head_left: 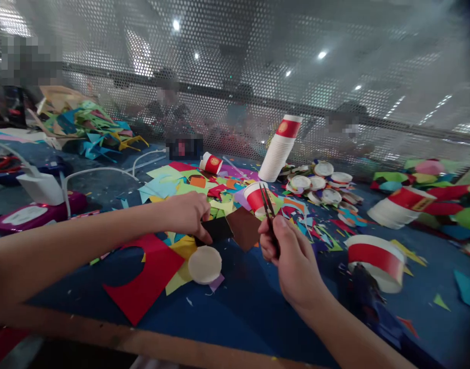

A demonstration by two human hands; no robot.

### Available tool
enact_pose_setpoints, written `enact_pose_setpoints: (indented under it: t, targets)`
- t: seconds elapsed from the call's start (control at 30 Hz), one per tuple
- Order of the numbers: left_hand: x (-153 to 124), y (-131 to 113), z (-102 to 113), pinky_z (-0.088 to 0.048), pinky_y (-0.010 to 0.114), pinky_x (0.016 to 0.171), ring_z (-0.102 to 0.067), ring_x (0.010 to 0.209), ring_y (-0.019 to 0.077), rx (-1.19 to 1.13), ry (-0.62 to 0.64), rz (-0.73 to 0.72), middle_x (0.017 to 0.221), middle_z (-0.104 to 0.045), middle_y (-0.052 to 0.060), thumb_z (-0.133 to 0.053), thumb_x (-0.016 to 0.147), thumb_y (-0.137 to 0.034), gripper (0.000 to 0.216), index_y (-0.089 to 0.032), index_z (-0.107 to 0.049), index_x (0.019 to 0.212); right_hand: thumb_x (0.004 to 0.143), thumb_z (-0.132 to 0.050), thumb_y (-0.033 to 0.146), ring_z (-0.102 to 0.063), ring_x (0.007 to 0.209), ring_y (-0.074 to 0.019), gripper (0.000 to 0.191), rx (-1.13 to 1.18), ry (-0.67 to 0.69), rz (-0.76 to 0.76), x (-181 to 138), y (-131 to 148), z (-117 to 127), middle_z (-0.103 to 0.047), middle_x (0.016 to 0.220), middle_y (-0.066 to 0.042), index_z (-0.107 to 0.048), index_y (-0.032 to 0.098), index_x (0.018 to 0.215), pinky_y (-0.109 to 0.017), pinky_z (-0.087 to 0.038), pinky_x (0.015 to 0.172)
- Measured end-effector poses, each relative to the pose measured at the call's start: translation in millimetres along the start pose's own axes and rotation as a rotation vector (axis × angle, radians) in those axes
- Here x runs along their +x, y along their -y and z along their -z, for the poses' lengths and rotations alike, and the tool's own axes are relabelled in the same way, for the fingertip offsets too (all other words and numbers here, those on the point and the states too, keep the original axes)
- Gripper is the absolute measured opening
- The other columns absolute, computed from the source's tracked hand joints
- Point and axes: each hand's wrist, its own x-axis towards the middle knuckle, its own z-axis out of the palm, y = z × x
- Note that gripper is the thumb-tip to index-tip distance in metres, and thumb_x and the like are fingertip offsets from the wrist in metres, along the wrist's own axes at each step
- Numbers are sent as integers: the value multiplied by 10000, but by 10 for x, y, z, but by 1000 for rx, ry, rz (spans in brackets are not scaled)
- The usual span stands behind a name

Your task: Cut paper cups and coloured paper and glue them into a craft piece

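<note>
My left hand reaches across from the left, with thumb and fingers closed on the edge of a black piece of paper. Touching that piece on its right is a brown paper square. My right hand grips a pair of dark scissors, its narrow blades pointing up and slightly apart; the handles are mostly hidden in my fist. Just below my left hand lies a round, pale disc like a cup base. A red sheet with a curved cut-out lies near the table's front edge.
A tall, leaning stack of paper cups stands behind colourful scraps. Beside it are piled round discs. At right are a cut cup and a blue glue-gun-like tool. A charger with cables sits left. Perforated metal screens the back.
</note>
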Motion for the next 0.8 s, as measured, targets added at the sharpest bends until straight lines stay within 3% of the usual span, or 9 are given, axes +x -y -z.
enact_pose_setpoints:
  t: [0.17, 0.3, 0.5, 0.8]
  targets:
    - [148, 98, 229, -363, 279, 658, -546, 716, 181, -98, 138, 49, 773, -636, 19, -708, 680, -388, 223, -186, -668, 765, 861, -588, 632, -308, 486, -72, 450, 21, -23, -4, 21, 5, 34, -384, 547, 68, -570, 192, 766, -210, -219, 438]
    - [186, 192, 357, -396, 270, 663, -569, 739, 174, -256, 150, 71, 793, -658, 17, -680, 707, -391, 229, -185, -663, 806, 845, -597, 655, -331, 492, -69, 476, 14, -43, -14, 33, -7, 50, -397, 542, 66, -581, 187, 762, -198, -226, 439]
    - [156, 180, 421, -402, 255, 593, -575, 754, 177, -512, 78, 97, 886, -667, 33, -678, 719, -422, 386, -195, -688, 1030, 811, -621, 675, -334, 489, -71, 492, -4, -68, -46, 55, -35, 51, -405, 534, 66, -589, 187, 759, -199, -231, 442]
    - [186, -260, 558, -438, 251, 691, -623, 736, 131, -869, -145, 73, 782, -658, -14, -669, 728, -266, 127, -185, -610, 805, 865, -519, 687, -361, 485, -87, 516, -104, -69, -53, 58, -33, 78, -415, 518, 53, -595, 186, 772, -220, -210, 438]
